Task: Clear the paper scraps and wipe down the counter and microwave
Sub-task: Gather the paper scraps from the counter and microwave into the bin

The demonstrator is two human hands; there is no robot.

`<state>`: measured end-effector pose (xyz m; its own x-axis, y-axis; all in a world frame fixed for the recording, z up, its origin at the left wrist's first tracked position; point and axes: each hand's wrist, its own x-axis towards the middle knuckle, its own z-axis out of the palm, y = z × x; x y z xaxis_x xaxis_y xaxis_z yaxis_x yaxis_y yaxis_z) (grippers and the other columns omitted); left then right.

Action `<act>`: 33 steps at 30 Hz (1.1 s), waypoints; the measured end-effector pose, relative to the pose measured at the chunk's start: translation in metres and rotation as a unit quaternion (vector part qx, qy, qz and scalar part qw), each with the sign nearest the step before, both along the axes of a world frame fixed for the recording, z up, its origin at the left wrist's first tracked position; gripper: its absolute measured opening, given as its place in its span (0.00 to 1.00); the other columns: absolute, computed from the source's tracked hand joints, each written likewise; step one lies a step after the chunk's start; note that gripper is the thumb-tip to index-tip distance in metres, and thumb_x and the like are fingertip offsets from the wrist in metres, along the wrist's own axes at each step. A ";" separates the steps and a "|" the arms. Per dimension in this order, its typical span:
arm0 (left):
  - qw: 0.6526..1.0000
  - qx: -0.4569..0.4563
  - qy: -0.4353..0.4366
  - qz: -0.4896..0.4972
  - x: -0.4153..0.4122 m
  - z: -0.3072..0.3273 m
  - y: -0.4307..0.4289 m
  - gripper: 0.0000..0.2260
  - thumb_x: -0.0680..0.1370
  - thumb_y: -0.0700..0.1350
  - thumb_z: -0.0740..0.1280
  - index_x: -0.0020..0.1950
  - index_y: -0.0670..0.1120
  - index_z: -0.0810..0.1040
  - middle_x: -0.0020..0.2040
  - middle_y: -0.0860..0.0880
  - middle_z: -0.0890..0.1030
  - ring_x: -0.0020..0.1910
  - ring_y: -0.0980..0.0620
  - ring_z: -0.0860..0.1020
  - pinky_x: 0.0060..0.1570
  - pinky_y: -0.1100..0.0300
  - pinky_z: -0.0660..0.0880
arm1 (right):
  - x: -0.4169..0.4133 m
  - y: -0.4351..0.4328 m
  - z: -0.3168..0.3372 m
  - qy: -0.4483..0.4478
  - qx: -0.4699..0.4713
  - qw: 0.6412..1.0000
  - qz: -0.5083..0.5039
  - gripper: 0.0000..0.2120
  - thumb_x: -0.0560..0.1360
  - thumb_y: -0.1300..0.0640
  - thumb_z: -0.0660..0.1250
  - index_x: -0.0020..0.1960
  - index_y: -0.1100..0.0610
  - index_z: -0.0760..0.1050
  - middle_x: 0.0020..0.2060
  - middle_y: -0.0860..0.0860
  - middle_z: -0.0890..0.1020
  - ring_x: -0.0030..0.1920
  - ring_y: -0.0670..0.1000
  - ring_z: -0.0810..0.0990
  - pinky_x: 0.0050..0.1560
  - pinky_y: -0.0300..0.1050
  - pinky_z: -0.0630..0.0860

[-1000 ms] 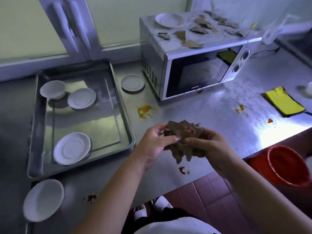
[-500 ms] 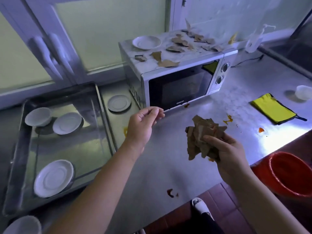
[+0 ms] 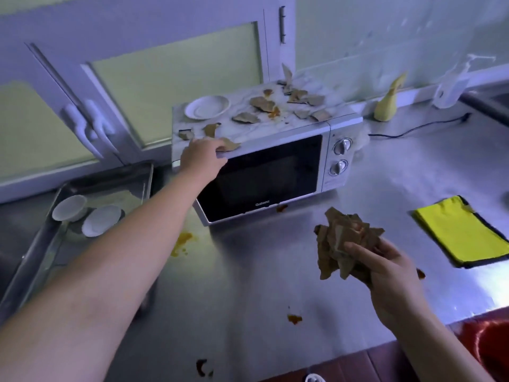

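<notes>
Collection has been moved to the microwave (image 3: 275, 128) top: a scrap (image 3: 230, 145) is touched by the left hand (image 3: 202, 155), finger closure unclear, with the bundle (image 3: 340, 244) clamped in the right hand (image 3: 385, 268).

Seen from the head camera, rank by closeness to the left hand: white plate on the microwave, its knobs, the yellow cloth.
1. White plate, atop the microwave behind the left hand.
2. Knobs, on its right front.
3. Yellow cloth, far right on the counter.
</notes>
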<state>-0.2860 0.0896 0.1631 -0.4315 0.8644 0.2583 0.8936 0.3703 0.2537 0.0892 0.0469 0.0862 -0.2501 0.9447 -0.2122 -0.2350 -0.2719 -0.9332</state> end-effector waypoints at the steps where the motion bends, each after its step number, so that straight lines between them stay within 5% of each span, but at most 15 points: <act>1: 1.000 0.009 -0.003 0.004 0.004 -0.001 -0.002 0.13 0.77 0.44 0.69 0.61 0.48 0.82 0.58 0.44 0.82 0.58 0.40 0.78 0.56 0.47 0.77 | 0.010 0.006 0.000 0.001 0.006 1.000 0.013 0.09 0.69 0.63 0.73 0.49 0.55 0.86 0.45 0.60 0.87 0.44 0.61 0.86 0.40 0.46 0.82; 5: 0.994 0.080 -0.076 0.026 0.030 0.000 -0.016 0.08 0.78 0.44 0.69 0.56 0.47 0.85 0.54 0.48 0.85 0.53 0.47 0.81 0.54 0.55 0.76 | 0.034 0.027 0.004 0.000 0.037 0.997 0.068 0.16 0.62 0.57 0.77 0.49 0.57 0.86 0.46 0.61 0.86 0.44 0.60 0.86 0.39 0.44 0.81; 9: 0.920 0.122 -0.371 -0.023 0.084 0.015 -0.035 0.07 0.74 0.39 0.75 0.44 0.51 0.85 0.38 0.53 0.86 0.38 0.56 0.82 0.46 0.58 0.78 | 0.026 0.039 0.027 0.044 0.082 0.986 0.136 0.24 0.57 0.50 0.82 0.49 0.60 0.85 0.46 0.60 0.86 0.44 0.60 0.86 0.41 0.47 0.82; 11: 0.889 0.101 -0.440 -0.081 0.111 0.025 -0.048 0.09 0.73 0.38 0.75 0.40 0.53 0.86 0.37 0.50 0.86 0.35 0.56 0.83 0.41 0.61 0.80 | 0.015 0.042 0.044 0.066 0.100 0.980 0.161 0.22 0.59 0.53 0.81 0.50 0.62 0.84 0.45 0.62 0.85 0.42 0.60 0.84 0.40 0.51 0.80; 18: 0.832 0.041 -0.522 -0.185 0.146 0.048 -0.069 0.08 0.76 0.36 0.72 0.46 0.48 0.87 0.41 0.44 0.86 0.40 0.51 0.84 0.42 0.59 0.82 | -0.023 0.037 0.081 0.098 0.095 0.974 0.180 0.13 0.59 0.56 0.78 0.43 0.57 0.85 0.39 0.62 0.84 0.41 0.64 0.79 0.44 0.58 0.71; 21: 0.810 -0.024 -0.535 -0.238 0.133 0.052 -0.072 0.10 0.79 0.38 0.68 0.52 0.51 0.86 0.47 0.43 0.86 0.46 0.49 0.84 0.49 0.56 0.82 | -0.030 0.030 0.087 0.089 0.103 0.978 0.157 0.11 0.61 0.58 0.77 0.43 0.56 0.85 0.38 0.61 0.85 0.37 0.62 0.82 0.37 0.51 0.76; 23: 0.812 -0.049 -0.514 -0.272 0.115 0.052 -0.069 0.10 0.81 0.42 0.66 0.55 0.54 0.85 0.51 0.46 0.86 0.50 0.50 0.84 0.51 0.56 0.81 | -0.029 0.025 0.089 0.083 0.100 0.982 0.137 0.13 0.63 0.61 0.76 0.47 0.57 0.85 0.40 0.61 0.85 0.37 0.61 0.84 0.34 0.49 0.80; 26: 0.934 -0.004 -0.281 -0.222 0.072 0.044 -0.049 0.10 0.80 0.49 0.68 0.60 0.58 0.81 0.58 0.56 0.83 0.56 0.55 0.80 0.61 0.53 0.77 | -0.025 0.017 0.091 0.047 0.080 0.989 0.113 0.21 0.62 0.63 0.75 0.55 0.61 0.82 0.46 0.64 0.85 0.42 0.65 0.85 0.40 0.56 0.83; 28: 0.988 0.003 -0.094 -0.122 0.038 0.036 -0.034 0.19 0.78 0.54 0.69 0.68 0.53 0.76 0.67 0.53 0.77 0.65 0.51 0.74 0.67 0.51 0.70 | -0.024 0.009 0.091 0.014 0.065 0.994 0.082 0.21 0.61 0.64 0.75 0.54 0.64 0.82 0.44 0.64 0.85 0.39 0.62 0.85 0.36 0.51 0.82; 33: 0.992 -0.118 0.016 -0.029 -0.024 0.016 0.002 0.42 0.75 0.70 0.60 0.80 0.45 0.55 0.80 0.46 0.57 0.79 0.44 0.54 0.77 0.48 0.52 | -0.025 -0.015 0.090 -0.018 0.039 0.999 0.016 0.16 0.64 0.63 0.73 0.52 0.62 0.83 0.41 0.61 0.86 0.37 0.58 0.86 0.33 0.45 0.82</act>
